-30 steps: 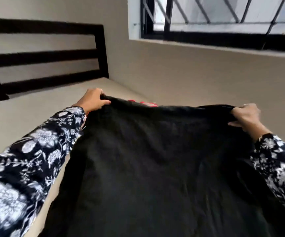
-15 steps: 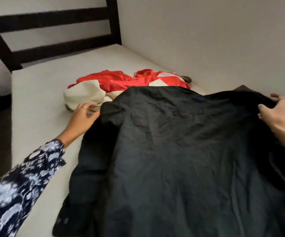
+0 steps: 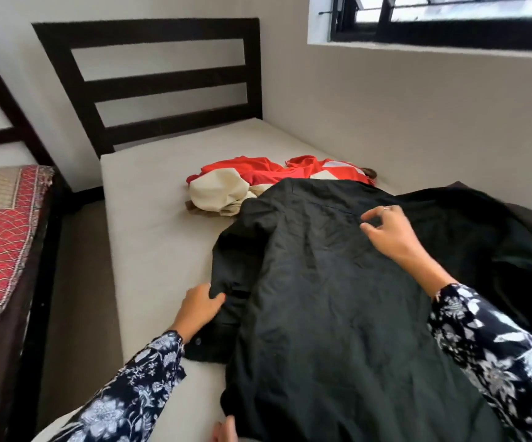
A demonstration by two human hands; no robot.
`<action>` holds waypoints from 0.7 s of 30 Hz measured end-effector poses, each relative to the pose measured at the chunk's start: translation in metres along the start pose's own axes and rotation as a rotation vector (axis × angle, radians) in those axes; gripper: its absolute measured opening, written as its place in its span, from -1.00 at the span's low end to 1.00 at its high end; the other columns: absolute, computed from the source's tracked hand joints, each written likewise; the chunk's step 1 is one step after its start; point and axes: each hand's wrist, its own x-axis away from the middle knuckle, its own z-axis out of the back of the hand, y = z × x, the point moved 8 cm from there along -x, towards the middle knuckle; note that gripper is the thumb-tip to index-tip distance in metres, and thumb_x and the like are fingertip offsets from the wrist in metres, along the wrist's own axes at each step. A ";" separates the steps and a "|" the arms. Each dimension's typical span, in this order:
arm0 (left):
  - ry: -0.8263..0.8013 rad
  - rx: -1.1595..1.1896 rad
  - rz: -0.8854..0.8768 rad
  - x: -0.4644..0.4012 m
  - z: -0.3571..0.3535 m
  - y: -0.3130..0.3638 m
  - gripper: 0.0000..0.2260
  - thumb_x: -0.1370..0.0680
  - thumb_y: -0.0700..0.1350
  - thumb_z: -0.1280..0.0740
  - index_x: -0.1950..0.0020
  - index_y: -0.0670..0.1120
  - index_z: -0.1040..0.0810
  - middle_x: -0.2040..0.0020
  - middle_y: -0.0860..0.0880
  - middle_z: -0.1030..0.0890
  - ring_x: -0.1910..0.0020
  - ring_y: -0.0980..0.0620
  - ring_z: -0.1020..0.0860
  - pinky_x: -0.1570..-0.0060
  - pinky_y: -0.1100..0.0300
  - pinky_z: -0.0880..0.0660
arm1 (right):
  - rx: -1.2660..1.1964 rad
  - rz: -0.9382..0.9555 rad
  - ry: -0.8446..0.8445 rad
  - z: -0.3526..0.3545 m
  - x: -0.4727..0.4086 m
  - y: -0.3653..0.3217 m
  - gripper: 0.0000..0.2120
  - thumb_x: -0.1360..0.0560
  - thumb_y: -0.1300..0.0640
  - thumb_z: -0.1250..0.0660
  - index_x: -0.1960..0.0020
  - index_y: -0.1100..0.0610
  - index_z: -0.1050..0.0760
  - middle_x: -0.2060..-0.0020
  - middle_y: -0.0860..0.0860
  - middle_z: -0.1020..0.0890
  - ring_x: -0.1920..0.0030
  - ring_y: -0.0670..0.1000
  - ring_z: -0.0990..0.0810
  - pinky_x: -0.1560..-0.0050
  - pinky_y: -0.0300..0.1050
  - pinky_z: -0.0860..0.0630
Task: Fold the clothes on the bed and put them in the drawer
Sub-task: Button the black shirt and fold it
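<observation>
A black shirt lies spread flat on the beige mattress, reaching from mid-bed to the near edge. My left hand grips its folded left sleeve at the shirt's left side, thumb on top of the cloth. My right hand hovers over the upper part of the shirt near the collar, fingers loosely spread and holding nothing. Beyond the shirt sits a crumpled pile of red and cream clothes. No drawer is in view.
Another dark garment lies bunched against the wall on the right. A dark slatted headboard closes the far end. A second bed with a red patterned cover stands left across a narrow floor gap. A barred window is upper right.
The black shirt, held up by its top corners a second ago, now lies flat. My left hand slid down to the sleeve; my right hand moved inward over the collar area.
</observation>
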 end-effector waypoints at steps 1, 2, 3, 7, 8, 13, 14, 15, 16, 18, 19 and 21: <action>0.071 0.061 0.013 -0.004 0.016 0.000 -0.77 -0.55 -0.11 -0.31 -0.08 -0.26 -0.56 -0.06 -0.28 -0.61 -0.09 -0.23 -0.56 0.02 0.12 -0.44 | 0.005 0.030 -0.025 -0.003 0.003 -0.011 -0.86 -0.50 0.17 -0.34 -0.05 0.12 -0.57 -0.07 0.03 -0.42 0.08 0.03 -0.53 -0.09 -0.20 -0.40; 0.152 0.121 0.029 -0.007 0.039 0.000 -0.77 -0.55 -0.16 -0.29 -0.11 -0.29 -0.54 -0.08 -0.31 -0.59 -0.11 -0.26 -0.54 0.01 0.11 -0.41 | 0.013 0.059 -0.040 -0.004 0.004 -0.020 -0.88 -0.51 0.16 -0.34 -0.04 0.10 -0.57 -0.06 0.01 -0.40 0.07 0.01 -0.52 -0.06 -0.22 -0.37; 0.228 0.178 0.061 -0.013 0.062 -0.004 -0.77 -0.56 -0.17 -0.28 -0.12 -0.30 -0.53 -0.09 -0.33 -0.58 -0.12 -0.28 -0.54 0.00 0.08 -0.40 | 0.014 0.068 -0.052 -0.003 0.005 -0.025 -0.90 -0.52 0.14 -0.33 -0.02 0.08 -0.56 -0.06 -0.01 -0.39 0.07 0.00 -0.51 -0.03 -0.23 -0.35; 0.370 0.176 0.140 -0.038 0.151 -0.026 -0.79 -0.52 -0.13 -0.36 0.00 -0.28 -0.55 0.01 -0.29 -0.59 -0.03 -0.24 -0.55 0.11 0.08 -0.37 | 0.027 0.093 -0.048 0.013 0.002 -0.036 -0.96 -0.53 0.13 -0.32 0.05 0.00 -0.51 -0.01 0.00 -0.45 0.10 -0.03 -0.47 0.03 -0.25 -0.30; 0.339 0.141 0.147 -0.043 0.162 -0.030 -0.80 -0.49 -0.12 -0.41 0.03 -0.26 -0.56 0.02 -0.27 -0.60 0.00 -0.22 -0.55 0.13 0.10 -0.37 | 0.043 0.100 -0.054 0.014 0.001 -0.035 -0.96 -0.53 0.13 -0.31 0.05 0.00 -0.51 0.00 0.01 -0.48 0.09 -0.03 -0.47 0.03 -0.24 -0.30; -0.107 -0.225 0.200 -0.061 0.134 -0.051 -0.68 -0.42 -0.02 -0.50 -0.01 -0.23 -0.59 0.00 -0.20 -0.64 0.09 -0.10 -0.57 0.14 0.17 -0.42 | 0.133 0.116 -0.121 0.000 0.001 -0.028 -0.86 -0.54 0.16 -0.31 -0.06 0.13 -0.58 0.04 0.01 -0.48 0.00 -0.04 -0.44 0.02 -0.27 -0.26; -0.171 -0.265 0.208 -0.063 0.123 -0.055 -0.62 -0.45 0.02 -0.47 -0.09 -0.24 -0.56 -0.07 -0.20 -0.62 0.06 -0.09 -0.56 0.11 0.18 -0.42 | 0.149 0.115 -0.138 -0.006 0.002 -0.027 -0.86 -0.54 0.17 -0.31 -0.07 0.14 -0.58 0.04 0.01 -0.48 0.01 -0.03 -0.45 0.01 -0.27 -0.27; -0.209 -0.272 0.204 -0.064 0.113 -0.056 -0.56 -0.46 0.06 -0.45 -0.18 -0.23 -0.53 -0.14 -0.19 -0.60 -0.02 -0.10 -0.55 0.05 0.17 -0.43 | 0.163 0.121 -0.160 -0.012 0.003 -0.028 -0.86 -0.54 0.16 -0.31 -0.07 0.15 -0.58 0.02 0.03 -0.48 0.02 -0.02 -0.44 -0.01 -0.25 -0.28; -0.221 -0.240 0.190 -0.066 0.105 -0.056 -0.50 -0.46 0.09 -0.44 -0.24 -0.22 -0.50 -0.20 -0.18 -0.57 -0.11 -0.11 -0.54 -0.06 0.16 -0.44 | 0.174 0.120 -0.183 -0.018 0.004 -0.028 -0.86 -0.54 0.16 -0.31 -0.07 0.15 -0.58 0.00 0.04 -0.48 0.04 -0.02 -0.44 -0.04 -0.24 -0.29; -0.221 -0.069 0.195 -0.070 0.088 -0.061 -0.39 -0.41 0.18 -0.46 -0.31 -0.17 -0.50 -0.26 -0.15 -0.55 -0.24 -0.12 -0.50 -0.25 0.09 -0.41 | 0.186 0.118 -0.228 -0.033 0.003 -0.029 -0.87 -0.54 0.14 -0.32 -0.06 0.12 -0.58 -0.02 0.06 -0.48 0.08 -0.01 -0.45 -0.04 -0.24 -0.31; -0.202 0.027 0.226 -0.072 0.081 -0.065 -0.32 -0.35 0.25 -0.48 -0.31 -0.16 -0.50 -0.25 -0.13 -0.55 -0.24 -0.12 -0.49 -0.27 0.06 -0.41 | 0.192 0.122 -0.250 -0.041 0.003 -0.029 -0.88 -0.53 0.13 -0.33 -0.05 0.10 -0.57 -0.03 0.07 -0.48 0.11 -0.01 -0.46 -0.02 -0.24 -0.31; -0.140 0.156 0.285 -0.076 0.071 -0.076 -0.21 -0.24 0.31 -0.52 -0.30 -0.15 -0.50 -0.22 -0.11 -0.56 -0.21 -0.11 -0.51 -0.24 0.05 -0.44 | 0.206 0.129 -0.296 -0.054 0.004 -0.031 -0.93 -0.53 0.11 -0.33 0.00 0.03 -0.55 -0.02 0.06 -0.50 0.21 -0.05 -0.48 0.05 -0.24 -0.31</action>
